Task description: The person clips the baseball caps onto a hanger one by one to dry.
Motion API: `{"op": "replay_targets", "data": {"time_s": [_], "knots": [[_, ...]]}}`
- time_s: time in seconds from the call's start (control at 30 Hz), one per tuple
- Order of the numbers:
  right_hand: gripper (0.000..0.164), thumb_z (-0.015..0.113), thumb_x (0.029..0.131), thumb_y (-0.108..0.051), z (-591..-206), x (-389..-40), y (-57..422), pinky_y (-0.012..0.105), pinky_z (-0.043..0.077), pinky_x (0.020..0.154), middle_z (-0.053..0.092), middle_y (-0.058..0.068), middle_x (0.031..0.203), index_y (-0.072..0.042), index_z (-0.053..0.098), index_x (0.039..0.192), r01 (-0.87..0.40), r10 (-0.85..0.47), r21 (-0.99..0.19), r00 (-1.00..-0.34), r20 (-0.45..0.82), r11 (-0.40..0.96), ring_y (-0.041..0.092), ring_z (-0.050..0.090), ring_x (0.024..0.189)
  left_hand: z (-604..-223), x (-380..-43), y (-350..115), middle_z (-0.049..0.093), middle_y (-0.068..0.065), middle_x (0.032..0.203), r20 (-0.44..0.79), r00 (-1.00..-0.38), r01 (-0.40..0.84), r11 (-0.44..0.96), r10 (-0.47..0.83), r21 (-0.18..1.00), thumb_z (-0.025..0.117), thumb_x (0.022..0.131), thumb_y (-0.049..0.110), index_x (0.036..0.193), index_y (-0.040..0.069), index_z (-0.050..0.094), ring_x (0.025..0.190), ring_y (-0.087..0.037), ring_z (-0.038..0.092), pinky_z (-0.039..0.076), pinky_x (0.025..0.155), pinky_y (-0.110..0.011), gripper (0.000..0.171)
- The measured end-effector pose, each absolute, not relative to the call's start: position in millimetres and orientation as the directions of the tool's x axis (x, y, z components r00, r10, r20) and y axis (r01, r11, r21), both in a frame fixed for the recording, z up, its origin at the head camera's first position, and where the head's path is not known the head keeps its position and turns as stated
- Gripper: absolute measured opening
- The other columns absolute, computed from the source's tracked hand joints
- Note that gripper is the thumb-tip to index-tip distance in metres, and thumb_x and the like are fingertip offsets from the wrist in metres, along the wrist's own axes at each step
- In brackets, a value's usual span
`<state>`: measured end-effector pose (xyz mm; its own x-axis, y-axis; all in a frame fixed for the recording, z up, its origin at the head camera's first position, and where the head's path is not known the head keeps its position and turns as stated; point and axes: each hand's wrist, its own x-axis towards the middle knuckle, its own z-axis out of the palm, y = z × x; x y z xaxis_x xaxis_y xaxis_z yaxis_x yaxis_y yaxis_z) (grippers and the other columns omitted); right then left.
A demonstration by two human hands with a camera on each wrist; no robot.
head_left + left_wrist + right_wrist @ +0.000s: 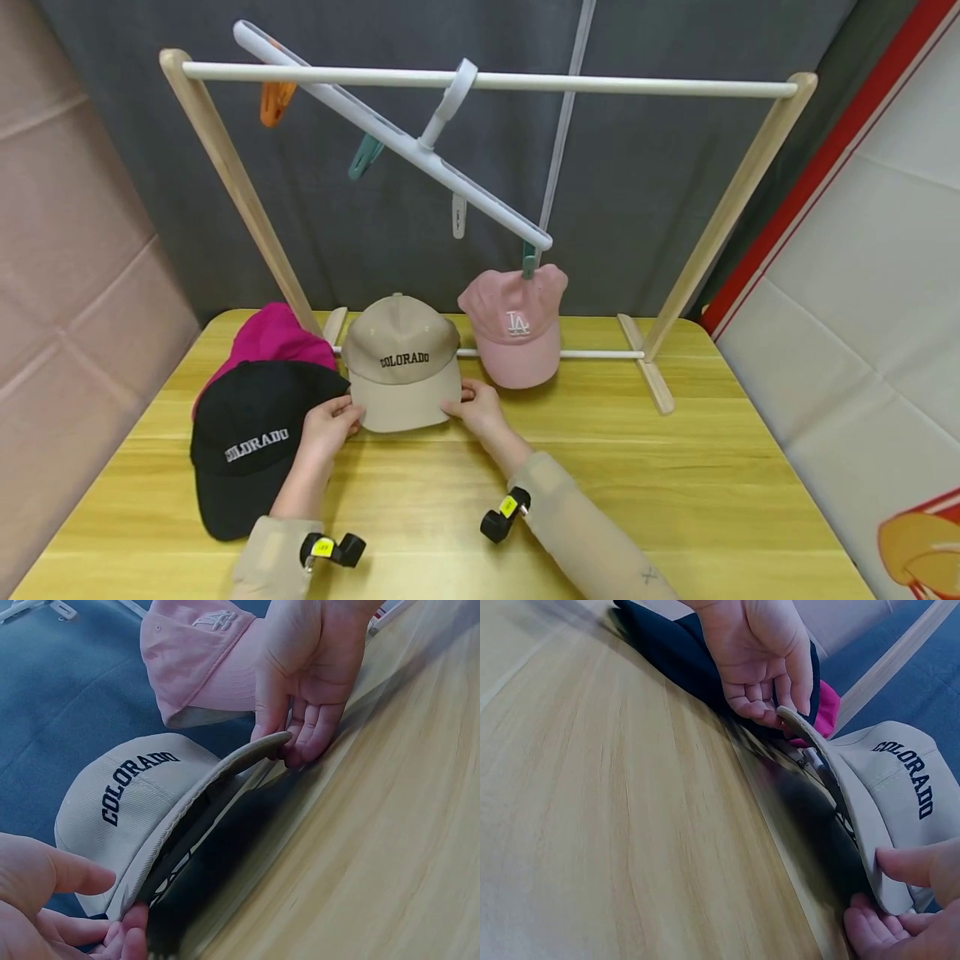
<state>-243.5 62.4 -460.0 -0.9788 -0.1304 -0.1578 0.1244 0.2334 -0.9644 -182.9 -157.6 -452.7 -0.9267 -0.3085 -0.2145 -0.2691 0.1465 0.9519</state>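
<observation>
A beige baseball cap (401, 350) lettered COLORADO faces forward in the head view. My left hand (327, 429) pinches one side of its brim, thumb on top and fingers beneath. At the brim's other side my right hand (480, 408) pinches in the same way. Both wrist views show the brim held off the table, with a dark shadow below it. Just right of the beige cap, a pink baseball cap (517, 329) with LA on it hangs from a green clip (529, 260). Left of my left hand lies a black COLORADO cap (251, 442), partly over a magenta cap (273, 337).
A white hanger (390, 137) hooks over the rack's white bar (637, 85) and tilts down to the right. An orange clip (277, 102), a teal clip (365, 157) and a white clip (459, 216) hang from it. Wooden rack posts (727, 221) stand on the table (675, 500).
</observation>
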Motion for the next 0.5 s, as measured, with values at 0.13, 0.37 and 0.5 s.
{"op": "replay_targets", "data": {"time_s": [0.13,0.37,0.5], "knots": [[0.052,0.074,0.070,0.001,-459.8,-242.0,62.9,0.027,0.048,0.069,0.061,0.016,0.090,0.008,0.052,0.117,0.122,-0.122,-0.964,-0.980,-0.154,0.236,0.017,0.055,0.077,-453.8,-183.0,-157.3,0.051,-0.019,0.104,-0.224,-0.923,-0.276,0.135,-0.313,0.952,0.055,0.087,0.006,0.123,-0.015,0.041,0.067,-0.003,0.053,0.049,0.065,-0.023,0.044],[0.055,0.072,0.068,0.008,-459.4,-241.4,62.3,0.028,0.051,0.065,0.058,0.019,0.090,0.010,0.049,0.118,0.157,-0.125,-0.972,-0.976,-0.180,0.175,0.018,0.056,0.073,-454.6,-183.2,-156.5,0.049,-0.023,0.110,-0.255,-0.919,-0.298,0.105,-0.299,0.949,0.055,0.088,0.007,0.125,-0.013,0.038,0.067,-0.005,0.053,0.048,0.063,-0.023,0.046],[0.055,0.073,0.067,0.008,-458.2,-241.0,62.2,0.027,0.051,0.063,0.057,0.017,0.088,0.008,0.050,0.116,0.156,-0.115,-0.970,-0.977,-0.179,0.188,0.017,0.055,0.071,-453.5,-182.4,-156.5,0.052,-0.024,0.110,-0.269,-0.919,-0.308,0.100,-0.288,0.946,0.056,0.088,0.008,0.127,-0.012,0.035,0.066,-0.007,0.053,0.047,0.061,-0.022,0.048]]}}
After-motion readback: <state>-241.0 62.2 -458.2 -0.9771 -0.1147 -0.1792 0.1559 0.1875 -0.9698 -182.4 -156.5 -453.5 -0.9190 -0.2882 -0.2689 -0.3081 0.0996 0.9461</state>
